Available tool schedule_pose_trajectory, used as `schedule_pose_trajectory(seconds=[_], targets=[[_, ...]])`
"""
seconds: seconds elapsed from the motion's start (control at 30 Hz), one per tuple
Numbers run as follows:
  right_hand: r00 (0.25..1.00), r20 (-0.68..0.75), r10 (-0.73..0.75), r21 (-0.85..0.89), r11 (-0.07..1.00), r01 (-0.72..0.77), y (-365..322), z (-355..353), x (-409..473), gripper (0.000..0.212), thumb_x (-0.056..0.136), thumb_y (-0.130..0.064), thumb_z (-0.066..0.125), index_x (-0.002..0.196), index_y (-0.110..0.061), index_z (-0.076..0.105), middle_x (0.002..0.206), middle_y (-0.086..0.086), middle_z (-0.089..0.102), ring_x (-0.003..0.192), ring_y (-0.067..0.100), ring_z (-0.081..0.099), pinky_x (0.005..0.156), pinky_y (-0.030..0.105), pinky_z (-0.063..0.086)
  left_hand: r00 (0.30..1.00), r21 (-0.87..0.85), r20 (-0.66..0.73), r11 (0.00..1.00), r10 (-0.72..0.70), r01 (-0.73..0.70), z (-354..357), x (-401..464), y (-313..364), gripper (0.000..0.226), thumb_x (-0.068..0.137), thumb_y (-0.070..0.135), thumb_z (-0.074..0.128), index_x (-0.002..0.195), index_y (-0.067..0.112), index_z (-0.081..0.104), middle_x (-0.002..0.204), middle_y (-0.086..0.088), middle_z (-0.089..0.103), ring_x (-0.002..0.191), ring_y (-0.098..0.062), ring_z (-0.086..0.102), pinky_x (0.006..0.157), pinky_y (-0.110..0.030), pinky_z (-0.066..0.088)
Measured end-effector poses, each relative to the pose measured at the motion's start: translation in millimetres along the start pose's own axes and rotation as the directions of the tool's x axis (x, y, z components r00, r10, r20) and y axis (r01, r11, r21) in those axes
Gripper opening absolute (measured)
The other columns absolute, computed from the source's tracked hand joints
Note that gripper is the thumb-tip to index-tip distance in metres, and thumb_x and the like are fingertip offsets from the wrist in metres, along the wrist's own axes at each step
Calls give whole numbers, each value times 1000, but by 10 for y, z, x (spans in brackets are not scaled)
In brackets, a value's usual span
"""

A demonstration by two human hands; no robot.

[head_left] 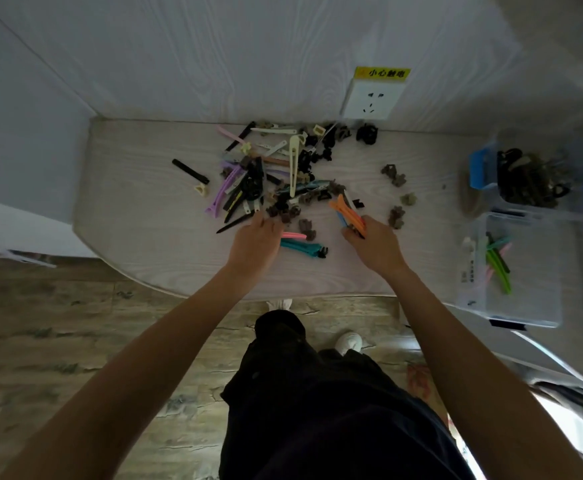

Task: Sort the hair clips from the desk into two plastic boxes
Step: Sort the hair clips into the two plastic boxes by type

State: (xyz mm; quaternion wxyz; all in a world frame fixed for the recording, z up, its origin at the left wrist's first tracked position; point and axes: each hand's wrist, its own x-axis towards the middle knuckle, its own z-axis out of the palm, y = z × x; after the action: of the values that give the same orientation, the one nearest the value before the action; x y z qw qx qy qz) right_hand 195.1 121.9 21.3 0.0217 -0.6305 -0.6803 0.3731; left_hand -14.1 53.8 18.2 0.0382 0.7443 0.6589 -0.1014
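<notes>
Head view: right hand pinches orange clips, gathered for the near box of long clips; left hand reaches the pile, finger state unclear; 2 boxes sit right.

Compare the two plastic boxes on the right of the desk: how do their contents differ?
The far box holds a dense heap of dark, chunky claw clips; the near box holds only a few long, slim clips in green and pink. The far box shows blue latches; the near box shows a black one. Both are clear plastic and open.
</notes>
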Motion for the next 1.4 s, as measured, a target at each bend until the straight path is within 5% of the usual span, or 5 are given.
schedule_pose_trajectory(seconds=[0.43, 0.8, 1.0, 1.27, 1.4], targets=[[994, 87, 68, 418, 903, -98, -63, -107, -161, 15, 94, -26, 50, 93, -12, 53, 75, 1, 61, 54, 12, 51, 57, 23, 44, 937, -391, -2, 862, -351, 322, -212, -136, 19, 31, 97, 25, 42, 117, 2, 46, 105, -17, 60, 94, -32, 60, 64, -39, 45], [875, -304, 376, 434, 872, -224, 1115, -1095, -1004, 21, 91, -24, 52, 85, -5, 57, 75, 15, 60, 61, 27, 56, 48, 25, 43, 995, -645, -77, 757, 65, -99, -808, 388, 1643, 29, 99, 29, 35, 104, 3, 47, 57, 8, 37, 41, -13, 38, 40, -28, 26], [861, -233, 451, 231, 886, -402, 1582, -1255, -846, 30, 86, -28, 57, 102, -3, 57, 98, 21, 65, 94, 35, 63, 71, 30, 39, 988, -836, 106, 548, 113, 27, -854, 673, 2390, 33, 97, 36, 39, 95, 5, 49, 80, -17, 65, 62, -35, 61, 57, -46, 51], [908, -236, 347, 420, 879, -227, 1596, -1432, -805, 36, 92, -17, 48, 126, -7, 50, 121, 15, 59, 112, 29, 56, 91, 32, 43, 979, -829, 196, 542, 48, 139, -830, 794, 3038, 28, 98, 27, 38, 110, 4, 47, 79, -12, 63, 66, -25, 59, 51, -28, 40], [871, -371, 321, 483, 868, -114, 1731, -1472, -856, 30, 90, -5, 44, 115, -7, 61, 116, 12, 66, 106, 22, 60, 72, 2, 37, 989, -833, 151, 539, 1, 126, -852, 781, 3233, 39, 97, 30, 36, 128, 6, 34, 90, -18, 68, 72, -29, 66, 67, -41, 55]])
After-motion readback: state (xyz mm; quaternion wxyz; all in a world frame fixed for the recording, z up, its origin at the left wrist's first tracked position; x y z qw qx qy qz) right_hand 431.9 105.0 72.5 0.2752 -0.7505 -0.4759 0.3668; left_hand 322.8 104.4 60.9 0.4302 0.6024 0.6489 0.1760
